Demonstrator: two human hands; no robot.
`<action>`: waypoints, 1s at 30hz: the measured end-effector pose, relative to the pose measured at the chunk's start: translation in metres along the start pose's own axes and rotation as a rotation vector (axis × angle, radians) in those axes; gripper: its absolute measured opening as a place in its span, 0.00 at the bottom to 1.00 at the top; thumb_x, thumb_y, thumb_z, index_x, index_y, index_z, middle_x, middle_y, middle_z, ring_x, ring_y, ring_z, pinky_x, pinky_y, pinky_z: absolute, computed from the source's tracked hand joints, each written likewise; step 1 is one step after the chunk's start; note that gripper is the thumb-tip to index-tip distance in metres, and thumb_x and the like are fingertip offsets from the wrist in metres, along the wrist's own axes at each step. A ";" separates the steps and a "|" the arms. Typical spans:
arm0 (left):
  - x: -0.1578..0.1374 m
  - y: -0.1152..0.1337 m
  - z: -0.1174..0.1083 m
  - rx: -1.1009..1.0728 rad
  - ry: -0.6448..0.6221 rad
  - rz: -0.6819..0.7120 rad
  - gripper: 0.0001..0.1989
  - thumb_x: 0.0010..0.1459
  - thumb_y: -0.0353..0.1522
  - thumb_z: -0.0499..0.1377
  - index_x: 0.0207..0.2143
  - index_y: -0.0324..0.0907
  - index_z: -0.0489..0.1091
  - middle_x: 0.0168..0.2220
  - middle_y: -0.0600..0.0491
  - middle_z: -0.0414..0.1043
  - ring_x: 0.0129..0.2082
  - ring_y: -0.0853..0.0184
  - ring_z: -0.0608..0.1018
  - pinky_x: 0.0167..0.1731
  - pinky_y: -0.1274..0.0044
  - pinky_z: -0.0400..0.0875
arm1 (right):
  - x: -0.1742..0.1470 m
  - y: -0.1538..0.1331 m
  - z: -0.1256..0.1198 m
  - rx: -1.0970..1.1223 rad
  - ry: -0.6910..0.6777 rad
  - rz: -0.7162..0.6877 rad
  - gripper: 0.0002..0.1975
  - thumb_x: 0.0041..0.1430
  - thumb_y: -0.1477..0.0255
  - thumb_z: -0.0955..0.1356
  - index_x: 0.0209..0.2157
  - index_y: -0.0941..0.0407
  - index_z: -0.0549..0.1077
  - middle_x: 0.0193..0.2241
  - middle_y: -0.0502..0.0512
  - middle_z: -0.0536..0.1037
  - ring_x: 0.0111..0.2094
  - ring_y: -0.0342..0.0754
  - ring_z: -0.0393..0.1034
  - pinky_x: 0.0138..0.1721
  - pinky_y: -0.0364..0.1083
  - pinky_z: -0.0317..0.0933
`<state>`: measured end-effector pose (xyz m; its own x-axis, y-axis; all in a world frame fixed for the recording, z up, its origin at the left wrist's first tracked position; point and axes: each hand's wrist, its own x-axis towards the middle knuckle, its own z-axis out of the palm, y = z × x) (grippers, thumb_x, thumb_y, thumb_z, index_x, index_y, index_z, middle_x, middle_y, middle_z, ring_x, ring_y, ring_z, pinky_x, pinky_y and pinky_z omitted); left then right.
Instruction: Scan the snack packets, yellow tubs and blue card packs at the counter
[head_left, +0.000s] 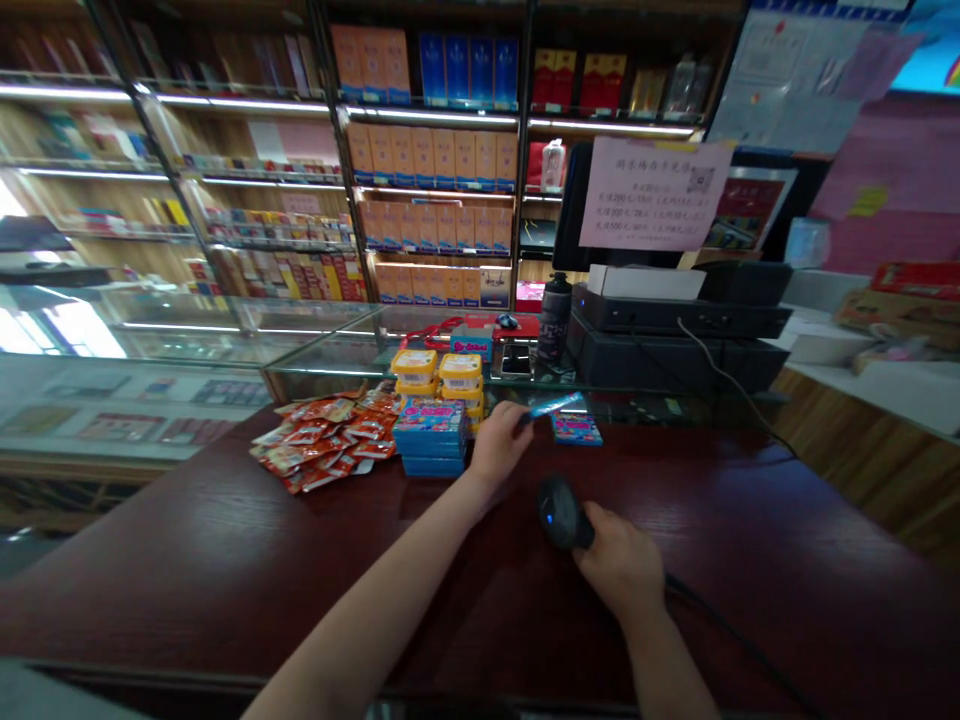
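Note:
My left hand (501, 445) is closed on one edge of a flat blue box (556, 405), held tilted above the counter. Just beyond it, a similar blue and pink box (577, 429) lies flat. To the left of that hand stands a stack of blue boxes (433, 440) with pink lettering on top. Wrapped around the handle of a black barcode scanner (559, 513) is my right hand (622, 560); a small blue light glows on the scanner, and its cable trails off to the lower right.
Yellow-lidded tubs (460, 372) are stacked behind the blue boxes. A pile of orange packets (330, 435) spreads to their left. A dark bottle (555, 318) and a phone (517, 360) rest on the glass case. Black cash-register equipment (675, 350) stands at the back right.

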<state>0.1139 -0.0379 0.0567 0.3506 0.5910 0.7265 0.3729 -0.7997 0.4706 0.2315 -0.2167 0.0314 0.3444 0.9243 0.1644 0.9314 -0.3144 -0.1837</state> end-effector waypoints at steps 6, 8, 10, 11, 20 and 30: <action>-0.037 0.016 -0.015 -0.943 0.378 -0.577 0.19 0.43 0.35 0.68 0.37 0.38 0.68 0.32 0.52 0.75 0.33 0.66 0.78 0.36 0.70 0.77 | -0.004 0.005 0.008 0.118 0.158 -0.074 0.08 0.53 0.73 0.65 0.37 0.53 0.72 0.34 0.53 0.80 0.34 0.50 0.74 0.30 0.44 0.55; -0.045 0.019 -0.015 -1.055 0.405 -0.647 0.23 0.39 0.35 0.71 0.37 0.38 0.69 0.33 0.52 0.76 0.35 0.65 0.79 0.39 0.68 0.77 | -0.007 0.007 0.009 0.173 0.253 -0.103 0.10 0.54 0.71 0.65 0.39 0.54 0.72 0.35 0.55 0.80 0.34 0.51 0.75 0.31 0.44 0.57; -0.050 0.019 -0.014 -1.098 0.425 -0.671 0.24 0.37 0.35 0.72 0.37 0.37 0.70 0.33 0.52 0.76 0.35 0.65 0.79 0.41 0.66 0.77 | -0.009 0.008 0.010 0.224 0.336 -0.120 0.12 0.54 0.70 0.65 0.41 0.55 0.73 0.37 0.56 0.80 0.35 0.52 0.75 0.32 0.44 0.59; -0.052 0.019 -0.014 -1.107 0.432 -0.673 0.24 0.37 0.35 0.72 0.36 0.37 0.70 0.34 0.52 0.77 0.36 0.65 0.79 0.42 0.66 0.76 | -0.010 0.008 0.010 0.245 0.368 -0.129 0.13 0.54 0.70 0.65 0.42 0.55 0.72 0.37 0.57 0.80 0.35 0.52 0.75 0.33 0.45 0.59; -0.055 0.010 -0.010 -1.050 0.488 -0.687 0.23 0.35 0.37 0.73 0.35 0.38 0.72 0.32 0.52 0.77 0.35 0.65 0.79 0.43 0.66 0.75 | -0.014 0.012 0.011 0.297 0.421 -0.317 0.12 0.50 0.71 0.64 0.38 0.57 0.72 0.35 0.59 0.80 0.34 0.52 0.75 0.35 0.45 0.62; -0.055 0.010 -0.010 -1.074 0.501 -0.690 0.22 0.36 0.35 0.72 0.35 0.38 0.71 0.31 0.54 0.76 0.35 0.65 0.79 0.44 0.65 0.75 | -0.014 0.012 0.009 0.260 0.399 -0.336 0.12 0.49 0.71 0.64 0.37 0.56 0.72 0.34 0.57 0.80 0.33 0.53 0.75 0.33 0.46 0.61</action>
<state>0.0895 -0.0791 0.0266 -0.0641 0.9811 0.1825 -0.5798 -0.1854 0.7934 0.2372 -0.2314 0.0178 0.0996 0.7951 0.5982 0.9551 0.0921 -0.2814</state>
